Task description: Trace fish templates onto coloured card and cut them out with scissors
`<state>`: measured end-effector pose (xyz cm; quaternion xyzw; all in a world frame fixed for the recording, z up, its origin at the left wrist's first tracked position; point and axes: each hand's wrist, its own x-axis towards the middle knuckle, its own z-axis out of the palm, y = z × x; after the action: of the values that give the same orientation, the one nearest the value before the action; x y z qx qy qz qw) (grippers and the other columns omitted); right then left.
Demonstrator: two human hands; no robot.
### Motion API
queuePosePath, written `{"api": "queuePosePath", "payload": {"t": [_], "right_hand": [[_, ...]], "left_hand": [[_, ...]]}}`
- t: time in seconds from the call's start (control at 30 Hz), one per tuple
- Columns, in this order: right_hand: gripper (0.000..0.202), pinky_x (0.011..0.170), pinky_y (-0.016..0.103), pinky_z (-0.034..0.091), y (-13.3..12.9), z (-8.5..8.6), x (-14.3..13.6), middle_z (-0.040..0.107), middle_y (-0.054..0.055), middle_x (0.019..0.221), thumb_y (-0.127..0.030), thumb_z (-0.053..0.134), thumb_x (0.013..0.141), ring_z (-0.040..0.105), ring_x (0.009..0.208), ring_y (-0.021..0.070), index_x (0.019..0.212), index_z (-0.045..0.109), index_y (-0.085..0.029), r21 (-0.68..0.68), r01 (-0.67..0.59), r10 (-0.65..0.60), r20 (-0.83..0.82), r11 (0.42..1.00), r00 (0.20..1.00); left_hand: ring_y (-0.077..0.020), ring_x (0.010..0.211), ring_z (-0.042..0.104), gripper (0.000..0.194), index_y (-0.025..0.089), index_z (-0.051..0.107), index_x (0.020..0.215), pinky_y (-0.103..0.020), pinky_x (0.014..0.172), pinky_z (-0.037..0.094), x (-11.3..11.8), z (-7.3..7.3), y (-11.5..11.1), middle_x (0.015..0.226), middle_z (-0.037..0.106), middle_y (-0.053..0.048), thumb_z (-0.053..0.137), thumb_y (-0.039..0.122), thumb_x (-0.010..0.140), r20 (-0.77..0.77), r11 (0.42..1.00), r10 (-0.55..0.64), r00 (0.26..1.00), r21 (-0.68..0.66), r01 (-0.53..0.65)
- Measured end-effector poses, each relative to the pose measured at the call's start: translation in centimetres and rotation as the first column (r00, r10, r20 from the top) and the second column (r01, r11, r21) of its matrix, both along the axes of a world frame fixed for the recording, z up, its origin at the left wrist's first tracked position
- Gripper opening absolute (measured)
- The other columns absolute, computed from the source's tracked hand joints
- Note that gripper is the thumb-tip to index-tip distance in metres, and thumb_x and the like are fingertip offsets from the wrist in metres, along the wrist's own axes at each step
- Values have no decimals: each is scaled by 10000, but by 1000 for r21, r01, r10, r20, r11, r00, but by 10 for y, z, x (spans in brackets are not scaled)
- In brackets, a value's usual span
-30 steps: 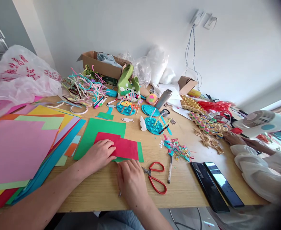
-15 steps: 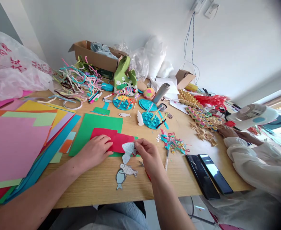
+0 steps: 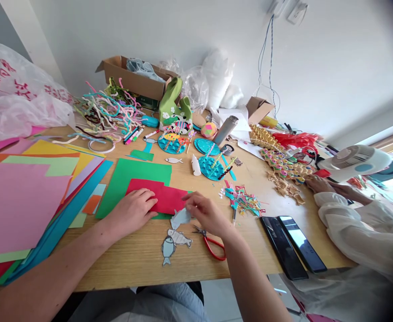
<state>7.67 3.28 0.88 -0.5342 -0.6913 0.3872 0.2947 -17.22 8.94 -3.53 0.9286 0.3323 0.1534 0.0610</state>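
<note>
While the left hand [image 3: 132,209] lies nearly flat, fingers loosely extended, on smooth red paper [image 3: 171,200], the right hand [image 3: 207,215] bends its fingers beside a thin, pale-blue fish cutout [image 3: 180,219] at its nine o'clock; whether it grips the cutout cannot be told. Two outlined paper fish [image 3: 179,238] lie on the wood-grained counter [image 3: 122,268] at that hand's seven o'clock, red-handled scissors [image 3: 209,243] at six.
</note>
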Motion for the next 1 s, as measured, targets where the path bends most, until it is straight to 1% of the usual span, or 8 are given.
{"api": "queuePosePath", "payload": {"t": [0.1, 0.17, 0.27, 0.53, 0.63, 0.73, 0.87, 1.0], "right_hand": [[180, 840, 297, 458, -4, -4, -10, 609, 87, 1167, -175, 509, 922, 596, 1014, 178, 808, 647, -179, 78, -130, 113, 190, 988, 975], [165, 884, 318, 442, -5, -8, -16, 643, 70, 1091, -128, 527, 908, 590, 1010, 183, 842, 666, -189, 111, -173, 136, 282, 979, 950], [168, 817, 310, 444, -5, -11, -22, 662, 43, 888, -97, 544, 895, 579, 875, 177, 819, 665, -186, 129, -169, 113, 357, 977, 927], [176, 719, 273, 421, -11, -1, -20, 623, 7, 768, -120, 518, 900, 547, 746, 146, 768, 621, -173, 54, -54, 42, 199, 997, 979], [157, 661, 254, 420, -19, -2, -25, 639, 18, 802, -151, 520, 900, 557, 737, 142, 795, 634, -169, -26, -41, 44, 114, 999, 992], [143, 636, 237, 423, -23, -2, -27, 641, 37, 887, -173, 544, 888, 571, 767, 139, 792, 650, -170, -38, -34, 37, 73, 999, 997], [179, 682, 253, 442, -15, 2, -17, 617, 37, 859, -221, 526, 913, 576, 784, 146, 788, 645, -177, 78, 67, -69, 18, 995, 997], [190, 658, 261, 440, 9, 0, -8, 595, 37, 813, -229, 499, 936, 562, 730, 149, 820, 642, -180, 312, 245, -271, 43, 918, 962]], "left_hand": [[-265, 1081, 575, 250, 155, 677, 1068, -434, 937, 497, 0, 1, 0, 1103, 656, -100, 629, 286, 861, 4, 1000, 3, 1000, -16, -3], [-266, 1080, 574, 239, 163, 679, 1058, -437, 941, 494, 0, 0, 0, 1107, 657, -99, 631, 288, 860, 9, 1000, 0, 1000, -18, 1], [-265, 1083, 573, 234, 179, 683, 1058, -437, 942, 493, 0, 0, 0, 1108, 660, -96, 634, 290, 857, 28, 1000, -2, 1000, -19, 3], [-274, 1089, 573, 244, 149, 684, 1064, -444, 939, 499, 0, 3, 0, 1116, 662, -112, 629, 272, 861, 6, 1000, -5, 1000, -22, 5], [-270, 1091, 573, 236, 157, 685, 1058, -442, 946, 493, 0, 2, 0, 1114, 662, -106, 628, 274, 862, 15, 1000, -6, 1000, -21, 6], [-269, 1099, 570, 239, 165, 683, 1061, -437, 947, 492, 0, 2, 0, 1128, 658, -107, 636, 279, 856, 8, 1000, 2, 1000, -25, -2], [-266, 1112, 567, 239, 183, 688, 1060, -430, 951, 487, 0, 2, -1, 1133, 657, -99, 647, 283, 847, 24, 999, 13, 1000, -41, -12], [-277, 1133, 564, 318, 172, 684, 1097, -437, 970, 473, -1, 2, -2, 1161, 654, -105, 673, 340, 826, 1, 999, 16, 1000, -45, -16]]}}
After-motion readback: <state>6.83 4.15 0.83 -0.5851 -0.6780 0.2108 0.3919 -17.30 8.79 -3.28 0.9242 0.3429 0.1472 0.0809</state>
